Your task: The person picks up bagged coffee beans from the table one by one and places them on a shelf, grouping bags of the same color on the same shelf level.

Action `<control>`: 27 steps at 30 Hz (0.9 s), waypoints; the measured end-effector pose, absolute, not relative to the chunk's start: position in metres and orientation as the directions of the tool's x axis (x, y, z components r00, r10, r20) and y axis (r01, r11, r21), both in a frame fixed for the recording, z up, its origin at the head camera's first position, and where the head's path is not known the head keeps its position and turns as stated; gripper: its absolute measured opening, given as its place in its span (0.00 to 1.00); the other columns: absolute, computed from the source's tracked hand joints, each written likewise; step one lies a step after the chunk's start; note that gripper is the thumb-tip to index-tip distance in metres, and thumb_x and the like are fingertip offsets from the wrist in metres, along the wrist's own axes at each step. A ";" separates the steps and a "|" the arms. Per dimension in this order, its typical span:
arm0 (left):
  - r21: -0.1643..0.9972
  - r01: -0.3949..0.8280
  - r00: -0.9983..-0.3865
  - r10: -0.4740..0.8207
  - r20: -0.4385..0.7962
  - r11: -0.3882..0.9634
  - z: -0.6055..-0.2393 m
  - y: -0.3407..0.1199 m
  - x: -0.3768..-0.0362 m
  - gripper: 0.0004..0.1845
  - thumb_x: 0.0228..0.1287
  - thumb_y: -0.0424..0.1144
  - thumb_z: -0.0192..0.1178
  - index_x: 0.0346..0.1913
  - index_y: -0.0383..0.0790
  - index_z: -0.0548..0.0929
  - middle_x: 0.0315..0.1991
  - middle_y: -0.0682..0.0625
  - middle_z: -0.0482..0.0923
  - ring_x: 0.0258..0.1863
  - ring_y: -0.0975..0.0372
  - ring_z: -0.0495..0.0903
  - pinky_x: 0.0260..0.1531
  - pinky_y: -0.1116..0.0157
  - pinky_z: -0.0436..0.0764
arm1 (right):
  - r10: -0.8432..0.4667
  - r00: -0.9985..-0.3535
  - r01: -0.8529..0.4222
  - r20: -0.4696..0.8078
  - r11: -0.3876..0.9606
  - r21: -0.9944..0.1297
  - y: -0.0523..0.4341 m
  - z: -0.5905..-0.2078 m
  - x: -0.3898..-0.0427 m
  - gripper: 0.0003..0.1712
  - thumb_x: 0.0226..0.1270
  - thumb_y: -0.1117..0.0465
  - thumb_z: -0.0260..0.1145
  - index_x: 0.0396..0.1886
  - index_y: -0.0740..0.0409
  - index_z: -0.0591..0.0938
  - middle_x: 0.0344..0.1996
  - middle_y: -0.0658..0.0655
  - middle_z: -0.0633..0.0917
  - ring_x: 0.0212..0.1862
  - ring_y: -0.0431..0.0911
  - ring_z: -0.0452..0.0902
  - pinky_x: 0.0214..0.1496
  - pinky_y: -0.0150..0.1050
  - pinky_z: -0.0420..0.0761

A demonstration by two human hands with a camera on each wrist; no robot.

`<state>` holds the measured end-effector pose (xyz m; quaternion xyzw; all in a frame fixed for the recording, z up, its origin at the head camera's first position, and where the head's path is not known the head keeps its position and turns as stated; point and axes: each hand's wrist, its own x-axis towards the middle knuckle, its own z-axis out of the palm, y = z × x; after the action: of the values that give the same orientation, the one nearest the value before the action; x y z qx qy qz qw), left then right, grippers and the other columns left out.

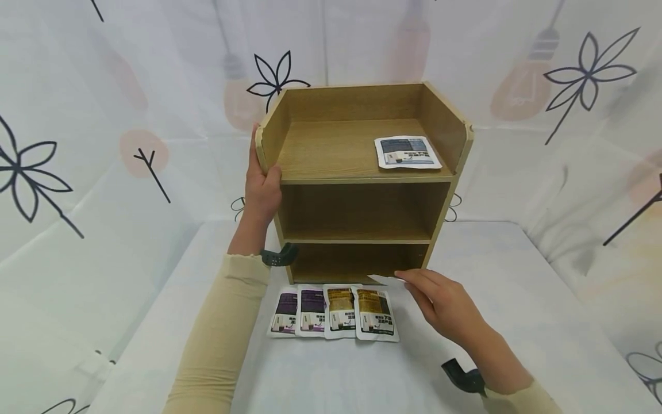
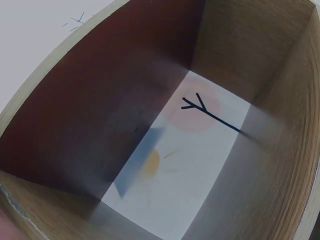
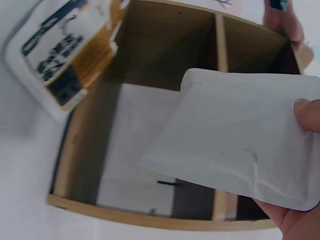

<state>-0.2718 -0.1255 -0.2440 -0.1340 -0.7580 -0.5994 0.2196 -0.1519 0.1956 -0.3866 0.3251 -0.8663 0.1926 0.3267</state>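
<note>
A small wooden shelf unit (image 1: 357,237) with an open top tray and two compartments stands on the table. My left hand (image 1: 262,194) grips the upper edge of its left side panel, thumb in front and fingers outside. With my right hand (image 1: 445,305) I pinch a flat white packet (image 3: 240,135) by one end, plain side showing in the right wrist view. It is held in front of the lower compartment. A blue-labelled packet (image 1: 408,153) lies on the right of the top tray. The left wrist view looks into a compartment (image 2: 195,160).
Two purple packets (image 1: 311,310) and two gold-brown packets (image 1: 375,313) lie in an overlapping row on the white table (image 1: 310,374), just before the shelf's base. A patterned white curtain (image 1: 362,40) hangs behind.
</note>
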 end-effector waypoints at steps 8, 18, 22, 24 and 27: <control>0.846 0.459 -0.868 -0.067 0.493 0.272 -0.242 -0.124 -0.269 0.39 0.69 0.33 0.41 0.77 0.66 0.42 0.76 0.58 0.51 0.71 0.60 0.57 0.71 0.52 0.56 | -0.451 -0.486 -0.755 0.749 0.648 -0.100 0.191 -0.365 -0.149 0.17 0.75 0.56 0.53 0.54 0.54 0.83 0.43 0.51 0.87 0.42 0.46 0.85 0.40 0.40 0.83; 0.836 0.479 -0.856 -0.071 0.513 0.269 -0.259 -0.133 -0.294 0.40 0.69 0.35 0.43 0.74 0.77 0.42 0.74 0.64 0.52 0.69 0.63 0.59 0.70 0.52 0.57 | -0.462 -0.374 -0.810 0.805 0.584 -0.041 0.184 -0.338 -0.154 0.21 0.78 0.53 0.48 0.52 0.58 0.84 0.42 0.54 0.87 0.40 0.47 0.85 0.39 0.38 0.83; 0.828 0.496 -0.847 -0.065 0.527 0.261 -0.261 -0.133 -0.296 0.40 0.69 0.35 0.42 0.74 0.78 0.43 0.74 0.65 0.53 0.69 0.63 0.59 0.70 0.52 0.57 | -0.460 -0.317 -0.833 0.829 0.553 -0.013 0.180 -0.329 -0.156 0.21 0.77 0.54 0.48 0.51 0.58 0.84 0.42 0.53 0.87 0.39 0.46 0.85 0.37 0.36 0.82; 0.828 0.497 -0.847 -0.064 0.528 0.260 -0.261 -0.133 -0.296 0.40 0.69 0.35 0.42 0.74 0.78 0.43 0.74 0.65 0.53 0.69 0.63 0.59 0.70 0.52 0.57 | -0.461 -0.297 -0.838 0.836 0.545 0.003 0.177 -0.325 -0.156 0.21 0.77 0.54 0.49 0.50 0.58 0.84 0.41 0.52 0.87 0.40 0.46 0.85 0.38 0.36 0.82; 0.828 0.499 -0.846 -0.065 0.530 0.257 -0.261 -0.133 -0.296 0.40 0.69 0.35 0.42 0.73 0.79 0.43 0.73 0.65 0.53 0.70 0.64 0.59 0.70 0.52 0.57 | -0.463 -0.268 -0.842 0.845 0.538 0.028 0.174 -0.320 -0.157 0.21 0.77 0.53 0.49 0.50 0.59 0.84 0.41 0.53 0.87 0.40 0.45 0.85 0.38 0.37 0.83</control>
<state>-0.2957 -0.1329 -0.2610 -0.1435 -0.7563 -0.5923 0.2380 -0.1571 0.1736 -0.3195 0.4268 -0.7649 0.2209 0.4290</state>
